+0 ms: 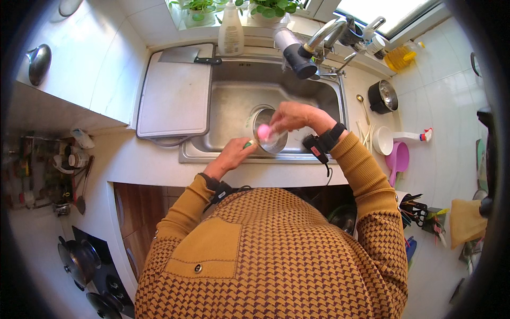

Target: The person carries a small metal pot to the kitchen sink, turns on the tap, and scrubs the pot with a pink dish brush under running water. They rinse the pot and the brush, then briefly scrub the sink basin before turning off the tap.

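Observation:
My left hand (pixel 235 152) is closed on a short green-and-pale handle (pixel 249 144) at the left side of a round metal pot (pixel 281 142). The pot stands in the stainless steel sink (pixel 235 95), over the drain area. Above the pot's opening, my right hand (pixel 291 116) holds a pink round thing (pixel 263 131), blurred, with something clear or whitish below it. Whether the pink thing is a scrubber or a scoop I cannot tell. Most of the pot's far rim is hidden by my right hand.
Left of the sink lies a cutting board (pixel 175 95) with a cleaver (pixel 181 56). The faucet (pixel 324 34) hangs over the back right. At the right stand a white bowl (pixel 382 140), a pink ladle (pixel 397 157), a spray bottle (pixel 412 136) and a small black pot (pixel 382 97).

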Demonstrator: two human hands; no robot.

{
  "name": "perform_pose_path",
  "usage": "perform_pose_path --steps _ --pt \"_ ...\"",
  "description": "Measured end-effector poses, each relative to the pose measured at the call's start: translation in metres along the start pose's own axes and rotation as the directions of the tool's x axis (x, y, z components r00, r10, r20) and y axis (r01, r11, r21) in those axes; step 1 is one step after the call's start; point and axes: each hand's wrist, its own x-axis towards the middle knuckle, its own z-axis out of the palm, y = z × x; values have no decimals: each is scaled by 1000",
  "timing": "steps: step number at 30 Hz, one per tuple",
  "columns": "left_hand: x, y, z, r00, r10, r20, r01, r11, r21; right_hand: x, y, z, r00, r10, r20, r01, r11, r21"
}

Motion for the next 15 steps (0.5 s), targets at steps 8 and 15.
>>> perform_pose_path --steps 8,15 --pt "-3 -5 3 991 131 -33 -130 990 51 -8 5 4 974 107 202 -45 957 -288" --pt "-4 -14 -2 999 0 -33 -2 997 -73 -9 21 2 966 37 -256 -111 953 -281"
